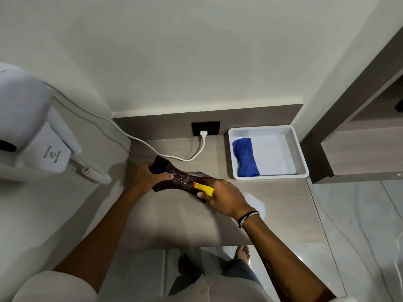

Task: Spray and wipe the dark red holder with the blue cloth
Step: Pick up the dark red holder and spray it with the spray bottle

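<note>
The dark red holder (182, 178) is lifted a little above the wooden counter (272, 199), tilted, with wet streaks on its top face. My left hand (144, 174) grips its left end. My right hand (226, 196) is closed around a spray bottle whose yellow nozzle (204, 188) points at the holder from close by; the pale bottle body (257, 205) shows behind my wrist. The blue cloth (245, 158) lies rolled up in the left part of a white tray (302, 158) at the back right of the counter, apart from both hands.
A white wall hair dryer (28, 127) with a coiled cord hangs on the left wall. Its white cable (139, 139) runs across the counter's back to a plug in the black socket (205, 127). A wooden shelf unit (359, 149) stands at the right. My feet and glossy floor tiles show below the counter edge.
</note>
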A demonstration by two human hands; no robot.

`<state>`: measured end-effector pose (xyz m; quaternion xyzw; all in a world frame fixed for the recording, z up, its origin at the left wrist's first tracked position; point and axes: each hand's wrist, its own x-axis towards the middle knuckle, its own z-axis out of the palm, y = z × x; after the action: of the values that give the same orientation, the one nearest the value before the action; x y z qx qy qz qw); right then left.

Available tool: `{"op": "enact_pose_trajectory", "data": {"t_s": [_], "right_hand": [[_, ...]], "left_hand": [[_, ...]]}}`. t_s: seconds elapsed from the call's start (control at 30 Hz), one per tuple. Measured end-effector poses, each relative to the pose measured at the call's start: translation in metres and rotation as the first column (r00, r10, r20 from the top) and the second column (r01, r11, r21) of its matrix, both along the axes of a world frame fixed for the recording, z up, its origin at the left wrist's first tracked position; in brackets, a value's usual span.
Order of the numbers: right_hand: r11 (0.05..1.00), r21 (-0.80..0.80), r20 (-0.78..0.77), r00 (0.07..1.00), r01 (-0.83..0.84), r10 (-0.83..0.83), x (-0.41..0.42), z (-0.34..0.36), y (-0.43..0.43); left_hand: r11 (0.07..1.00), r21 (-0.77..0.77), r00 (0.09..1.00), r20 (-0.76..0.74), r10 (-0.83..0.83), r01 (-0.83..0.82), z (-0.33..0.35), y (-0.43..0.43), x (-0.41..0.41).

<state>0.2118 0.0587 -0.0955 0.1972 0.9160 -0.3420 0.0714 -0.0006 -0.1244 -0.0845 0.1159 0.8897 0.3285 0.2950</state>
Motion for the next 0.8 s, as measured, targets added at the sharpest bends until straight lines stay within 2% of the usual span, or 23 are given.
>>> {"op": "enact_pose_trajectory", "data": {"t_s": [0.07, 0.2, 0.33, 0.43, 0.5, 0.6, 0.67, 0.8], "right_hand": [[0.998, 0.02, 0.082, 0.995, 0.054, -0.056, 0.01, -0.006, 0.01], [0.992, -0.039, 0.117, 0.987, 0.116, -0.111, 0.027, -0.014, 0.03], [0.949, -0.157, -0.025, 0.96, 0.272, -0.279, 0.041, -0.011, 0.066], [0.922, -0.109, -0.185, 0.904, 0.371, -0.385, 0.046, 0.001, 0.11], [0.903, -0.04, -0.247, 0.872, 0.427, -0.423, 0.044, 0.009, 0.145], [0.854, -0.015, -0.293, 0.814, 0.521, -0.502, 0.04, 0.009, 0.188], [0.82, -0.046, -0.302, 0.774, 0.571, -0.556, 0.034, 0.0, 0.207], [0.762, -0.139, -0.273, 0.716, 0.632, -0.643, 0.023, -0.02, 0.222]], "left_hand": [[1.0, 0.007, 1.0, 0.003, 0.008, -0.008, -0.001, 0.0, 0.001], [1.0, 0.021, 1.0, 0.012, 0.012, -0.012, 0.005, 0.003, 0.005], [0.999, 0.029, 1.0, -0.008, -0.014, 0.014, 0.011, 0.011, 0.009], [0.99, -0.004, 0.98, -0.139, -0.14, 0.141, 0.015, 0.018, 0.013], [0.964, -0.024, 0.932, -0.248, -0.264, 0.267, 0.017, 0.027, 0.015], [0.89, -0.174, 0.822, -0.341, -0.455, 0.421, 0.021, 0.042, 0.021], [0.845, -0.254, 0.763, -0.364, -0.534, 0.47, 0.02, 0.05, 0.026], [0.802, -0.318, 0.686, -0.415, -0.597, 0.506, 0.013, 0.054, 0.037]]}}
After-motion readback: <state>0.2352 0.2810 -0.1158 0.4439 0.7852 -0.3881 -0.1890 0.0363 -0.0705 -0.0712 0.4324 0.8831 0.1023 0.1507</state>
